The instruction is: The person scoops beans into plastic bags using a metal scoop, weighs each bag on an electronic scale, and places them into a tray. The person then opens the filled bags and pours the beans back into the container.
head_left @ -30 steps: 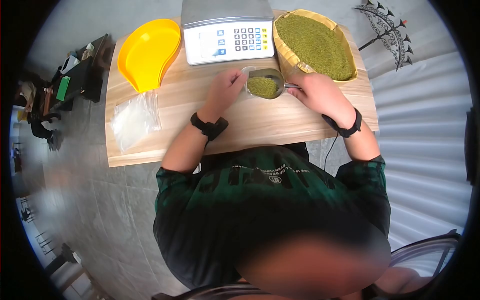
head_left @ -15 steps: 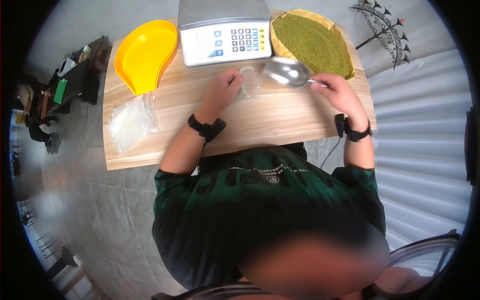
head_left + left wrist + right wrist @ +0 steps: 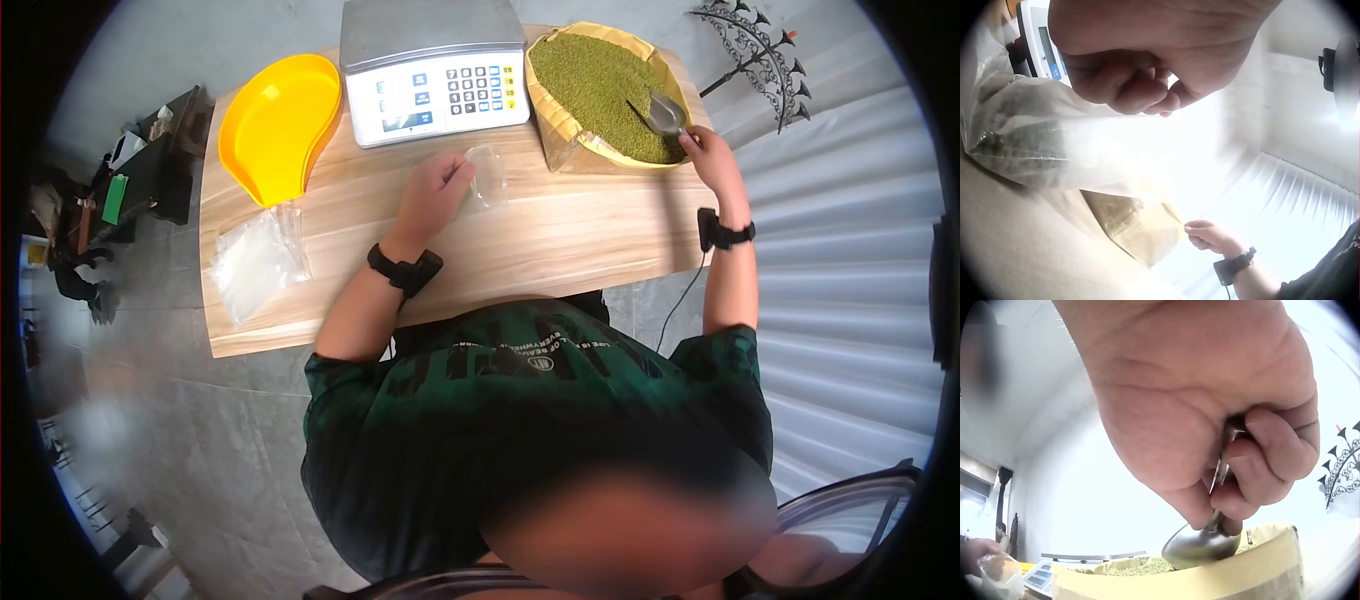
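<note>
My left hand (image 3: 436, 190) pinches the rim of a clear plastic bag (image 3: 488, 178) above the table, in front of the scale. In the left wrist view something greenish shows low inside the bag (image 3: 1029, 147). My right hand (image 3: 712, 160) grips the handle of a metal scoop (image 3: 665, 113), its fingers curled round it in the right wrist view. The scoop's bowl (image 3: 1200, 547) dips into small green grains (image 3: 600, 85) that fill a large yellow-brown paper sack (image 3: 560, 135) at the back right of the table.
A digital scale (image 3: 437, 95) stands at the back middle. Left of it lies a yellow tray (image 3: 275, 130), with a stack of clear plastic bags (image 3: 255, 265) nearer the front edge. A black metal stand (image 3: 755, 65) is beyond the table's right side.
My right hand has drawn the scoop away from the clear bag, moving right and back to the sack. The scoop held grains earlier, then looked emptied. My left hand still holds the bag.
</note>
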Action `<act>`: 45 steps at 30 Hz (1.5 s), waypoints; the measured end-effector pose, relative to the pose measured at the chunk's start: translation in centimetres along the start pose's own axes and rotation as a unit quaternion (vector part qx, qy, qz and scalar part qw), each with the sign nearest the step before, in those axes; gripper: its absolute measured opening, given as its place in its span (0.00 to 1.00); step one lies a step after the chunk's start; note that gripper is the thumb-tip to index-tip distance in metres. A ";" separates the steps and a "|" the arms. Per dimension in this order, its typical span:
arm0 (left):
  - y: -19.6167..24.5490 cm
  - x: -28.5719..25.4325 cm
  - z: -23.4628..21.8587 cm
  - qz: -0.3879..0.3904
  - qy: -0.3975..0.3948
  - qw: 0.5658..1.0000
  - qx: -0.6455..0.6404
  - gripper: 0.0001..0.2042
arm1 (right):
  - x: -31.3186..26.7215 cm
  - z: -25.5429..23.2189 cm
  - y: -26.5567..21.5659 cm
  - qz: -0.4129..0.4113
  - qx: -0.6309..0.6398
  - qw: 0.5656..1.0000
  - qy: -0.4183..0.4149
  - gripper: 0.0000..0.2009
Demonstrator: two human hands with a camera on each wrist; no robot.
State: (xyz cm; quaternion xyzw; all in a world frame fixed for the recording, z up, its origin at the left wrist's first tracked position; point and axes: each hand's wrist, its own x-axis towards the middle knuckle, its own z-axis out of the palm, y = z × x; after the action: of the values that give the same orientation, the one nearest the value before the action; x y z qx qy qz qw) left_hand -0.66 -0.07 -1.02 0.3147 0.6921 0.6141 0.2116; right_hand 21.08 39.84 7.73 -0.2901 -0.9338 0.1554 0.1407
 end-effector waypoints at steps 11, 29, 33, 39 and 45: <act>0.1 0.0 0.1 0.018 0.020 1.000 0.005 0.12 | 0.5 1.3 -2.5 0.037 0.067 0.997 -0.011 0.15; 1.2 -0.5 0.1 0.023 0.002 1.000 0.019 0.11 | -5.3 3.8 -0.6 0.028 0.250 0.959 0.130 0.13; 0.4 -0.2 0.0 0.018 0.012 0.999 0.046 0.12 | -7.2 4.1 -3.6 0.061 0.363 0.929 0.029 0.11; -0.5 0.1 0.0 0.046 0.006 0.998 0.031 0.10 | -9.5 5.9 -8.3 -0.023 0.401 0.903 -0.151 0.12; 0.2 0.0 -0.1 0.050 0.003 0.998 0.025 0.10 | -8.6 5.2 -14.2 -0.113 0.239 0.939 -0.218 0.13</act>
State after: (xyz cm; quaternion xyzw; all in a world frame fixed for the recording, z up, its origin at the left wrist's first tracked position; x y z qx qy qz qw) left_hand -0.67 -0.14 -0.79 0.3526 0.6909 0.6076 0.1707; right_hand 19.00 22.59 6.81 -0.0994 -0.9036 0.4165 0.0157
